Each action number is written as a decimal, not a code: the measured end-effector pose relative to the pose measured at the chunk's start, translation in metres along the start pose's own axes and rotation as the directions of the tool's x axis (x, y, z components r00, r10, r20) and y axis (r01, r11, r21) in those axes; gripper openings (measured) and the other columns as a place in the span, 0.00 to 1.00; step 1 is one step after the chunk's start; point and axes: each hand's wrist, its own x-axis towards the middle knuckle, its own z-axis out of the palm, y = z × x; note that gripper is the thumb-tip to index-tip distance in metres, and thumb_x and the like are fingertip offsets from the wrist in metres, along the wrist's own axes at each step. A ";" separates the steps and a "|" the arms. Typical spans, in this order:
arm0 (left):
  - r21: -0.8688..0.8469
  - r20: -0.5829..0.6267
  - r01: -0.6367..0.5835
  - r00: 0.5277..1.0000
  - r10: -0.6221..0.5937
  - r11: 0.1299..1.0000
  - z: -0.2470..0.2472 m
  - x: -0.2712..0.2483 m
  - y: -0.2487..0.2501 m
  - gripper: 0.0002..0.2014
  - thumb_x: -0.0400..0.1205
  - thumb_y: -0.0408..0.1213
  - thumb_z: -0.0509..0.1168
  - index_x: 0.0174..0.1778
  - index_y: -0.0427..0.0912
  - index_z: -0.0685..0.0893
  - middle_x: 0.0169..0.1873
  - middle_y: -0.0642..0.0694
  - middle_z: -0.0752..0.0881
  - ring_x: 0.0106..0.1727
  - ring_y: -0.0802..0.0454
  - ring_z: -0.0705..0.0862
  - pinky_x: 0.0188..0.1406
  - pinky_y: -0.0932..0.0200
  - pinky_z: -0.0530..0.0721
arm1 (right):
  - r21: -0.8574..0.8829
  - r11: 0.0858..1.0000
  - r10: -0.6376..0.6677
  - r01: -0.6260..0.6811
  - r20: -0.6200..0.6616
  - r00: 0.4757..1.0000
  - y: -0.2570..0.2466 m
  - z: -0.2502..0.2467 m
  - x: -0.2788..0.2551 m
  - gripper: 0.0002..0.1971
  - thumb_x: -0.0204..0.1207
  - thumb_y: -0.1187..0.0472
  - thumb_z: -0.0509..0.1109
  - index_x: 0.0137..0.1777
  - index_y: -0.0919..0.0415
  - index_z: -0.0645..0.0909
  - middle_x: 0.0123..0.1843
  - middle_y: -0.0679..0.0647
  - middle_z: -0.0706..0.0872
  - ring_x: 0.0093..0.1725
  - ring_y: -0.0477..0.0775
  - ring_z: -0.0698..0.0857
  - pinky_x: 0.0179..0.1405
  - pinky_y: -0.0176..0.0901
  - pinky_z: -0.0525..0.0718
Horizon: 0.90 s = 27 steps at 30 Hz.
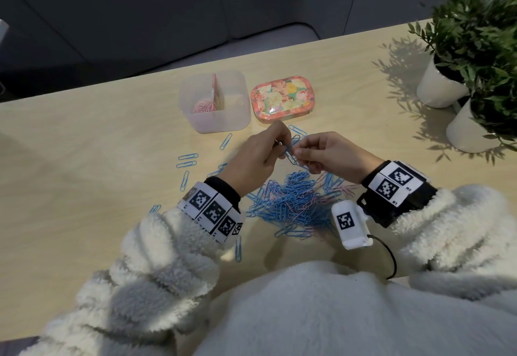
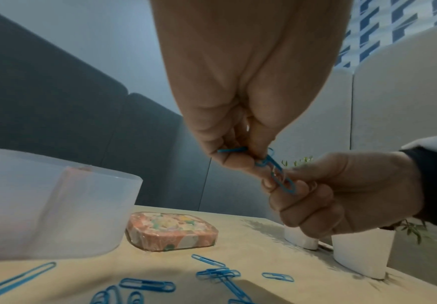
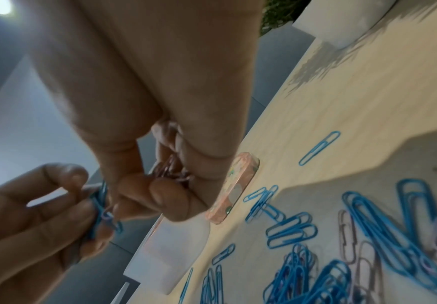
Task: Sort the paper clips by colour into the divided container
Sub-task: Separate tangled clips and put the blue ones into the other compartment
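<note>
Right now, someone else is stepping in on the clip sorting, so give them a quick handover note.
Left hand and right hand both pinch linked blue clips, raised above the table; the right hand also holds pink clips.
The divided container stands beyond the hands, beside a floral tin.
Done: some pink clips lie in its left compartment; the right one looks empty.
Left: the mixed pile, mostly blue, and the scattered blue clips.

Between the two hands hang linked blue paper clips (image 2: 277, 172), pinched at both ends. Just below the wrists sprawls a tangled blue-and-pink pile (image 1: 296, 202). Beyond the left hand stands the translucent divided container (image 1: 214, 102), pink clips (image 1: 202, 107) in its left compartment.
</note>
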 end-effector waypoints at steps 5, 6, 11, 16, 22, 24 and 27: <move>-0.133 -0.084 0.050 0.995 -0.061 0.990 0.002 0.000 -0.003 0.05 0.83 0.24 0.54 0.49 0.37 0.71 0.37 0.47 0.80 0.35 0.62 0.78 0.35 0.72 0.73 | 0.028 0.999 -0.031 0.031 -0.003 1.000 -0.002 0.006 -0.003 0.07 0.79 0.67 0.65 0.40 0.61 0.80 0.29 0.53 0.80 0.22 0.43 0.73 0.23 0.30 0.72; -0.184 -0.088 0.062 0.993 -0.079 0.981 0.002 0.000 -0.004 0.06 0.83 0.24 0.54 0.49 0.39 0.71 0.39 0.47 0.80 0.36 0.59 0.80 0.39 0.68 0.76 | 0.031 0.999 -0.024 0.024 0.007 1.000 -0.002 0.006 -0.003 0.07 0.79 0.67 0.64 0.40 0.61 0.80 0.28 0.53 0.80 0.22 0.43 0.73 0.23 0.30 0.72; -0.312 -0.037 0.054 0.997 -0.069 0.949 0.002 0.000 -0.004 0.15 0.82 0.23 0.55 0.45 0.51 0.67 0.40 0.52 0.80 0.37 0.55 0.81 0.45 0.51 0.79 | 0.125 0.990 0.061 -0.066 0.044 0.997 -0.003 0.007 -0.003 0.08 0.80 0.67 0.63 0.40 0.61 0.79 0.26 0.51 0.78 0.21 0.42 0.71 0.24 0.30 0.72; -0.310 -0.020 0.044 0.998 -0.052 0.950 -0.002 -0.002 -0.005 0.14 0.81 0.27 0.56 0.44 0.54 0.68 0.38 0.60 0.82 0.37 0.55 0.81 0.45 0.37 0.80 | 0.155 0.984 0.081 -0.085 0.035 0.996 -0.004 0.010 0.000 0.07 0.79 0.67 0.64 0.39 0.61 0.79 0.25 0.50 0.78 0.22 0.43 0.70 0.23 0.30 0.71; -0.509 0.007 0.082 0.996 -0.091 0.857 -0.003 -0.005 -0.003 0.09 0.79 0.26 0.54 0.44 0.46 0.66 0.38 0.48 0.78 0.35 0.52 0.76 0.43 0.52 0.76 | 0.028 0.999 0.032 -0.033 0.021 0.999 -0.011 0.013 -0.003 0.09 0.79 0.66 0.66 0.37 0.59 0.80 0.24 0.50 0.80 0.23 0.46 0.70 0.24 0.33 0.69; -0.550 0.010 0.088 0.995 -0.098 0.830 -0.001 -0.006 -0.003 0.09 0.79 0.26 0.54 0.43 0.45 0.65 0.38 0.46 0.78 0.35 0.53 0.76 0.43 0.59 0.77 | 0.037 0.997 0.069 -0.070 0.040 0.997 -0.014 0.011 -0.004 0.10 0.79 0.66 0.66 0.36 0.59 0.80 0.23 0.49 0.79 0.21 0.44 0.69 0.24 0.34 0.69; -0.595 -0.010 0.080 0.994 -0.107 0.800 0.000 -0.006 0.000 0.09 0.79 0.26 0.54 0.43 0.45 0.65 0.37 0.46 0.77 0.35 0.53 0.75 0.42 0.65 0.77 | 0.143 0.982 0.114 -0.124 0.078 0.990 -0.017 0.007 -0.006 0.07 0.79 0.66 0.65 0.39 0.60 0.80 0.23 0.48 0.80 0.20 0.41 0.70 0.24 0.32 0.71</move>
